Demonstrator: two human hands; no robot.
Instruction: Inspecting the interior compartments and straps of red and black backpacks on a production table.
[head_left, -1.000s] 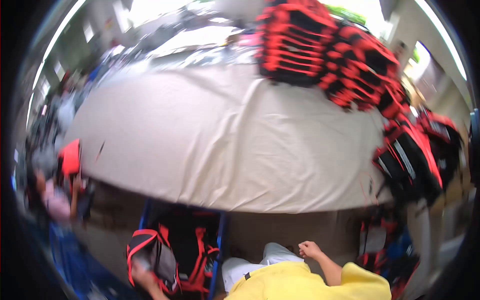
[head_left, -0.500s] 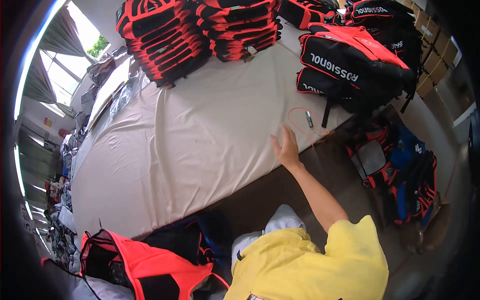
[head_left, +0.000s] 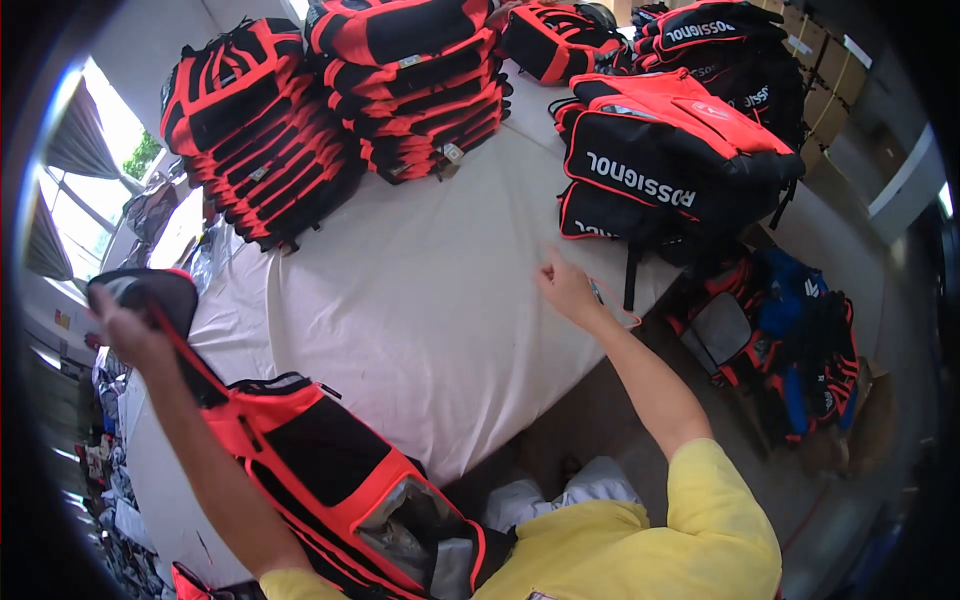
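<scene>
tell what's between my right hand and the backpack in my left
In the head view, only cream cloth lies between your right hand and the red-and-black backpack.

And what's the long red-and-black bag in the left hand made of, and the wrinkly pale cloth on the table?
The long red-and-black bag: probably synthetic fabric, mostly matte, judging by its dull, bending panels. The wrinkly pale cloth: seemingly thin, dull fabric, since it's softly creased; cotton or synthetic, I can't tell.
</scene>
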